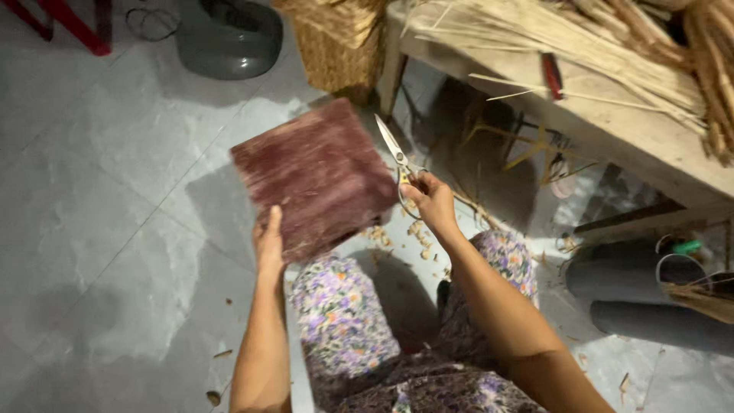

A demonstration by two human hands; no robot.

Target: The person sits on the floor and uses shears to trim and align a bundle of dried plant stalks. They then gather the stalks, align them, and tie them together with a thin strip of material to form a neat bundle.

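Note:
My left hand [269, 241] grips the near edge of a dark reddish-brown square board [317, 172] and holds it tilted above my knees. My right hand [432, 200] is closed around the handles of a pair of metal scissors [394, 149], whose blades point up and to the left, just beside the board's right edge. The board looks blurred. My legs in flowered fabric [344, 313] are below both hands.
A pale wooden bench [634, 130] at the upper right carries bundles of dry reeds [550, 38]. A woven basket [340, 46] and a grey round base [229, 38] stand at the top. Dark tubes [634, 279] lie at right. Reed scraps litter the grey tiled floor [99, 191].

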